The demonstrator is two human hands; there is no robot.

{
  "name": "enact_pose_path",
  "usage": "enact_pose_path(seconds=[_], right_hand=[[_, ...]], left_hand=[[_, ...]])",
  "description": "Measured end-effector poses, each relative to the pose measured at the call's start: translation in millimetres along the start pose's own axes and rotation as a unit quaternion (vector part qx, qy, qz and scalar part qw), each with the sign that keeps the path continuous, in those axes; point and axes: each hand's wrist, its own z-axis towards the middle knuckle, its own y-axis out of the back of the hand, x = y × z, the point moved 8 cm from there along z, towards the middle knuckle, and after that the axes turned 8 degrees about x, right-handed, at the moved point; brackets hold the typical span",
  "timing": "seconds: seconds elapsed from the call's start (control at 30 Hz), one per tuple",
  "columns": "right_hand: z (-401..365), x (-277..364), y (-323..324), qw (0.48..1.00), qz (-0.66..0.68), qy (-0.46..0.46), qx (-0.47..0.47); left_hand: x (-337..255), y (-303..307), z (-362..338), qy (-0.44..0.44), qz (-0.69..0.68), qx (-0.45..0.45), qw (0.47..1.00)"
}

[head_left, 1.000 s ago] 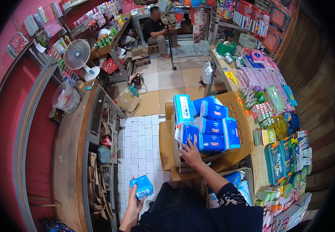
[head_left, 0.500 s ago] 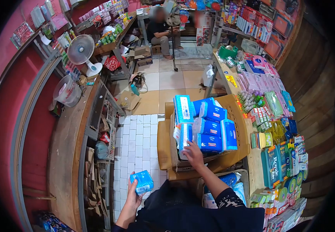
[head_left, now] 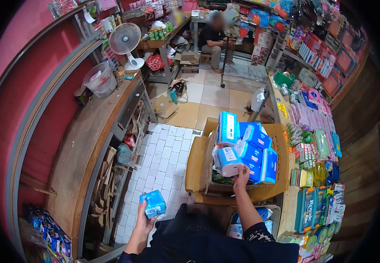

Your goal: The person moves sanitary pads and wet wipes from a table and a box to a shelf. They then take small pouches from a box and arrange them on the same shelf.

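My left hand (head_left: 142, 221) is closed round a small light blue plastic-wrapped packet (head_left: 154, 203) with a barcode, low over the white tiles. My right hand (head_left: 241, 177) grips the near end of a light blue and white soft pack (head_left: 230, 160), which tilts above the heap in a cardboard box (head_left: 209, 164). Behind it stands a similar light blue pack (head_left: 228, 128) with a white label. Several dark blue packs (head_left: 257, 136) fill the right side of the box. The box rests on a tan plastic chair (head_left: 194, 170).
A wooden counter (head_left: 74, 175) runs along the left, bearing a fan (head_left: 125, 41) and a clear bucket (head_left: 100, 81). On the right, a goods-laden table (head_left: 286, 215) adjoins the chair. Beside my legs is a bin of blue packs (head_left: 260, 215). Another person (head_left: 214, 41) sits at the back.
My right hand has lifted and tipped the light blue and white pack that it was touching in the box. The left hand still holds its packet. The whole view has shifted.
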Motion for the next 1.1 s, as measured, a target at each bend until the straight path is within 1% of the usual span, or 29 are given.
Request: enact_pose_path(seconds=[0.03, 0.07, 0.17, 0.2, 0.3, 0.33, 0.43, 0.5, 0.53, 0.57, 0.63, 0.67, 0.77, 0.8, 0.83, 0.9, 1.0, 1.03, 1.07, 1.1], right_hand=[[-7.4, -7.9, -3.3, 1.0, -0.023, 0.015, 0.002], [-16.1, -16.5, -4.4, 0.997, -0.074, 0.021, 0.0], [-32.1, -28.4, -0.8, 0.971, -0.182, 0.15, -0.032], [-46.0, -14.5, -5.3, 0.956, -0.245, 0.152, -0.051], [-42.1, -48.0, 27.9, 0.939, -0.308, 0.124, -0.088], [-46.7, -46.6, 27.6, 0.935, -0.312, 0.144, -0.09], [-42.1, -47.6, 26.1, 0.917, -0.366, 0.135, -0.083], [-38.9, -42.7, 21.2, 0.938, -0.319, 0.122, -0.062], [-43.9, -29.0, 14.6, 0.918, -0.362, 0.144, -0.076], [-43.6, -14.2, 2.2, 0.884, -0.415, 0.206, -0.056], [-51.5, 12.8, -22.3, 0.796, -0.514, 0.319, -0.02], [-45.5, 11.4, -17.1, 0.828, -0.499, 0.253, -0.035], [-40.9, 19.7, -21.2, 0.847, -0.47, 0.24, -0.055], [-44.0, 25.8, -23.5, 0.852, -0.456, 0.251, -0.061], [-42.2, 25.5, -19.7, 0.871, -0.417, 0.255, -0.058], [-40.8, 23.8, -10.6, 0.908, -0.358, 0.213, -0.048], [-64.3, 37.0, -12.5, 0.918, -0.295, 0.262, 0.027], [-68.8, 40.6, -15.4, 0.929, -0.262, 0.254, 0.063], [-74.1, 42.5, -18.9, 0.937, -0.231, 0.243, 0.101], [-81.4, 46.6, -30.6, 0.943, -0.198, 0.229, 0.141]], left_hand=[[1.6, 6.0, -1.7, 0.002, -0.003, -0.004, 1.0], [3.3, 10.4, -4.0, 0.004, -0.005, -0.009, 1.0], [0.0, 12.8, -13.4, -0.004, -0.006, -0.013, 1.0], [-0.2, 14.6, -15.7, -0.005, -0.009, -0.015, 1.0], [-2.2, 24.5, -23.9, -0.014, -0.024, -0.017, 0.999], [-2.6, 28.5, -26.0, -0.018, -0.032, -0.013, 0.999], [-5.6, 48.5, -35.7, -0.03, -0.045, -0.015, 0.998], [-13.0, 56.7, -38.8, -0.029, -0.048, -0.011, 0.998], [-21.1, 55.3, -43.5, -0.043, -0.046, -0.004, 0.998], [-27.2, 56.4, -45.8, -0.048, -0.046, 0.004, 0.998], [-37.1, 68.0, -51.2, -0.054, -0.042, 0.02, 0.997], [-41.5, 77.1, -54.7, -0.056, -0.035, 0.022, 0.998], [-61.9, 98.3, -70.9, -0.066, -0.022, 0.021, 0.997], [-70.5, 103.8, -75.4, -0.08, -0.021, 0.022, 0.996], [-75.5, 112.5, -80.3, -0.084, -0.03, 0.012, 0.996], [-82.1, 128.5, -87.1, -0.093, -0.05, -0.002, 0.994], [-80.0, 140.7, -87.3, -0.1, -0.057, 0.002, 0.993], [-75.4, 142.9, -87.5, -0.1, -0.061, 0.003, 0.993], [-66.3, 146.4, -82.8, -0.085, -0.066, 0.027, 0.994], [-60.4, 137.0, -81.4, -0.065, -0.077, 0.076, 0.992]])
